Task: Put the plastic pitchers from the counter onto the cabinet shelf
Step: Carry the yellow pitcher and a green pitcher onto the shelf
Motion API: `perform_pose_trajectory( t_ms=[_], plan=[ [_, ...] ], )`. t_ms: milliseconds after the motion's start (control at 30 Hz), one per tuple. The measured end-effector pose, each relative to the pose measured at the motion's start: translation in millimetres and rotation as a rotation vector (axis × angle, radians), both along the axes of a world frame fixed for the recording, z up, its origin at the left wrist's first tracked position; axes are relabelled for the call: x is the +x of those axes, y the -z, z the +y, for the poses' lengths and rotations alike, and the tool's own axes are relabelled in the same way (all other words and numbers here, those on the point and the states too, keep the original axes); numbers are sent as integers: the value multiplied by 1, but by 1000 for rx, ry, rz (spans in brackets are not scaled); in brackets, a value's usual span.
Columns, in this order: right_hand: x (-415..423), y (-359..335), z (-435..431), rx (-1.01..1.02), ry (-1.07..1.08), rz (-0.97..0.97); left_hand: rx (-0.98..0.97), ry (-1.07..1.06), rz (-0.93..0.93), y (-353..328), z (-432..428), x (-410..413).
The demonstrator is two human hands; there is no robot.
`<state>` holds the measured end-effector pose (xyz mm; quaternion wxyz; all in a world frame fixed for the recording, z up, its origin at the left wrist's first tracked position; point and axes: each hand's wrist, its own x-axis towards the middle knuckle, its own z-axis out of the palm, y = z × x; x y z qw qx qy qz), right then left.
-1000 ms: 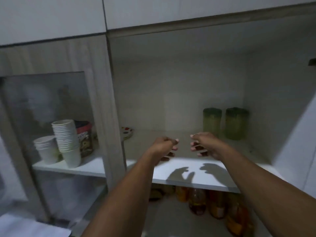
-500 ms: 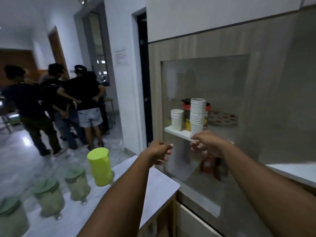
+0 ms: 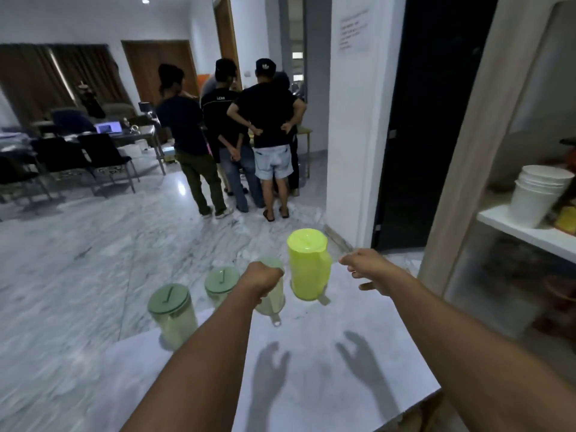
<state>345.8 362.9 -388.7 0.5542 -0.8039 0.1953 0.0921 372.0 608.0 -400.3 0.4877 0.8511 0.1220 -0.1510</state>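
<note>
Flanking the unlabelled yellow pitcher (image 3: 309, 269) on the counter (image 3: 327, 369): left hand (image 3: 263, 279) curled, right hand (image 3: 367, 269) fingers apart.

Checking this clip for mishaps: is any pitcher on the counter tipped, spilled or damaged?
Nothing stands out. The bright yellow-green pitcher and three pale green pitchers stand upright on the counter, lids on, no spill visible. The left hand hides part of one; the right hand is empty.

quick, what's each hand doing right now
left hand: curled shut, in front of a pale green pitcher; grip cannot be told.
right hand: open, empty.
</note>
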Motion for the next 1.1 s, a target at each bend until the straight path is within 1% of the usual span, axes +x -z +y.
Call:
perform_pose_trajectory(
  t_ms=[200,300,367,533,633,800,967,1100],
  plan=[
    [88,51,15,-77,-69,99,65,-121,131,60,2,45],
    [124,69,13,-69,-82,127,46,-165,183,90,-6,66],
    [143,82,11,-50,-104,152,43,-181,202,108,-12,76],
    [165,112,13,-27,-106,186,103,-217,232,125,-26,81],
    [170,120,11,-17,-96,166,163,-237,185,136,-31,84],
    [162,113,-1,-1,-84,104,161,-253,129,135,-39,87],
    [124,80,-21,-6,-39,87,-14,-245,144,109,-39,80],
    [67,44,-38,-47,71,34,-116,-143,143,77,-43,53]
  ],
)
